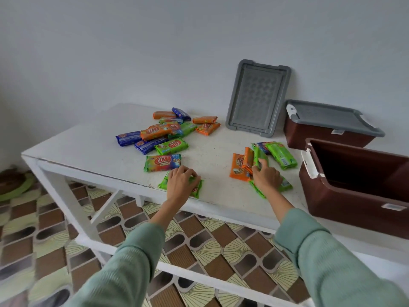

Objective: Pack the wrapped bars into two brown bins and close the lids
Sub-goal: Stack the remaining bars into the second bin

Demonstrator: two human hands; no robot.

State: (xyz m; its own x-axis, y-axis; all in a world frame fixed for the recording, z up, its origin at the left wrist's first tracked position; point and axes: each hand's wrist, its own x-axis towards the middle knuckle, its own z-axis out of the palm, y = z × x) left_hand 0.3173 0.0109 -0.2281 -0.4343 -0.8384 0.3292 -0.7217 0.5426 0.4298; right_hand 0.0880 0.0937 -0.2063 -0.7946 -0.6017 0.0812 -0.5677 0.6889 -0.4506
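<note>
big red letters "uat" stand on the green-and-orange wrapped bar lying alone, perhaps with a k before them. i read the same "uat" upside down on the green wrapped bar behind it and on the orange wrapped bar. the white label on the open brown plastic bin is too small to read.

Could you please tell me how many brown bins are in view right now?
2. The open bin stands at the near right. The second bin sits just behind it, with a grey lid resting on top. No others seem hidden.
</note>
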